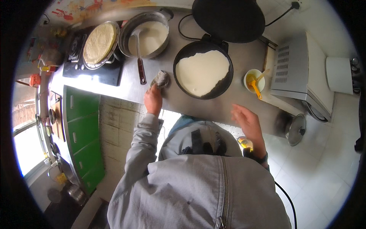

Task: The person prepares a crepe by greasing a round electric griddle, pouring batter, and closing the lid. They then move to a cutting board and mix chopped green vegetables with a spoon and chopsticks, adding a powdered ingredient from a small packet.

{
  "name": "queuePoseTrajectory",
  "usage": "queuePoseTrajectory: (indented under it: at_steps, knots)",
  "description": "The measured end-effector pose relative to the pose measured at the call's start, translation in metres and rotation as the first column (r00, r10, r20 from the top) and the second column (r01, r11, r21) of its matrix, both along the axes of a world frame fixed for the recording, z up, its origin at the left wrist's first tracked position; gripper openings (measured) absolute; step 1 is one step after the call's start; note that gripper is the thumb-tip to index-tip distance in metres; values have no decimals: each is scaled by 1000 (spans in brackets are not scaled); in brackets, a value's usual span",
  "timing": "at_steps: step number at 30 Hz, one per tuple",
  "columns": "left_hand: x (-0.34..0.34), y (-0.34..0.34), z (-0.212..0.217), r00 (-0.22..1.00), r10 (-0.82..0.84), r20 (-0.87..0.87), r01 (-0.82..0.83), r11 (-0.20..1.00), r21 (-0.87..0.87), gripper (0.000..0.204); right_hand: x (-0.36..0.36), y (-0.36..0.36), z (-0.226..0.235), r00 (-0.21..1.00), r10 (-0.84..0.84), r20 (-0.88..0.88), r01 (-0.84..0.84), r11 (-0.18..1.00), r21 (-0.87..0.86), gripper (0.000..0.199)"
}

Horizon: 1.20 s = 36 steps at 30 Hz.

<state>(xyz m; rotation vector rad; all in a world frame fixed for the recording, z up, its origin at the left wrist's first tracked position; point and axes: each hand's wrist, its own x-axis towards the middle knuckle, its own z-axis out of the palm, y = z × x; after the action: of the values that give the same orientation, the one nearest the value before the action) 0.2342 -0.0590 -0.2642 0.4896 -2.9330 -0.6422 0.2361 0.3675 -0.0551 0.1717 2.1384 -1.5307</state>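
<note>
My left hand grips a crumpled grey cloth on the steel counter. Beside the cloth, to its right, lies a round black electric griddle with its lid raised; pale batter covers most of its plate, with a dark uncovered patch at the lower right. In front of the counter edge, my right hand holds nothing, its fingers stretched out. A ladle rests in a metal pot of pale batter, its handle hanging over the rim toward the cloth.
Stacked pale flatbreads sit on a round rack over the black cooktop at left. A white bowl with an orange brush stands right of the griddle, near a silver oven-like appliance. A pot lid is at the right edge.
</note>
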Motion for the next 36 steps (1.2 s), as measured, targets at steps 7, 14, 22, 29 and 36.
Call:
queuePoseTrajectory:
  at_steps: [7,14,22,29,36]
  knots:
    - [14,12,-9,952,-44,304,-210,629,748,37,-40,31,5,991,43,-130,-29,994,104,40]
    - [31,43,-65,774,-628,-79,405,395,825,54,-178,48,44,875,-51,-481,134,981,139,45]
    - [39,78,-28,722,-690,49,443,516,733,30,-318,15,82,692,8,-722,186,964,188,54]
    - [48,80,-16,710,-684,-168,611,479,630,17,-386,-16,89,627,124,-769,-11,989,150,55]
    - [46,109,-15,942,-294,159,-219,-184,958,37,-412,-42,109,648,384,-657,-128,906,404,48]
